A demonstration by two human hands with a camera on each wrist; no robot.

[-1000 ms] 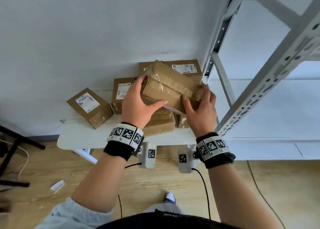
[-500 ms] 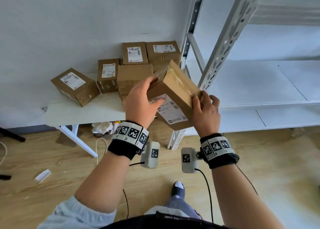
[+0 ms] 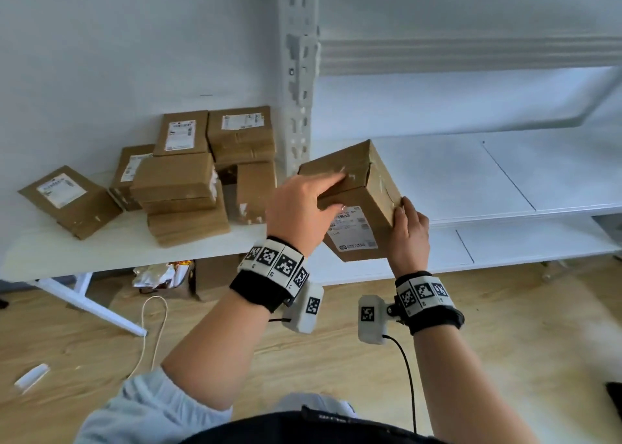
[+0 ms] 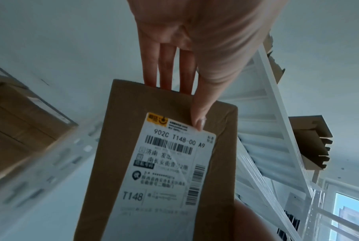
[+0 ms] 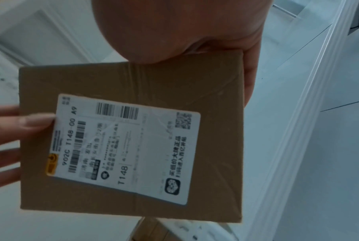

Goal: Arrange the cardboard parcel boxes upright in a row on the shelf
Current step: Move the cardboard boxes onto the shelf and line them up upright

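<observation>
I hold one brown cardboard parcel box (image 3: 367, 188) in the air with both hands, tilted, its white shipping label (image 3: 353, 231) facing me. It hangs in front of the white shelf board (image 3: 471, 174), just right of the shelf's upright post (image 3: 299, 73). My left hand (image 3: 299, 208) grips the box's left end, thumb on the label face (image 4: 170, 163) and fingers over the far side. My right hand (image 3: 409, 231) grips the right edge, fingers behind the box (image 5: 133, 146). Several more parcel boxes (image 3: 181, 188) lie piled on the white table (image 3: 101, 251) to the left.
The shelf board shows no boxes on it; a lower shelf board (image 3: 521, 245) runs beneath it. Under the table sit a crumpled bag (image 3: 158, 273) and a pale cable loop (image 3: 151, 326). A small white object (image 3: 32, 378) lies on the wooden floor.
Both hands carried the box rightward from above the table pile to the front of the shelf and turned its label toward me. The view swung right with it.
</observation>
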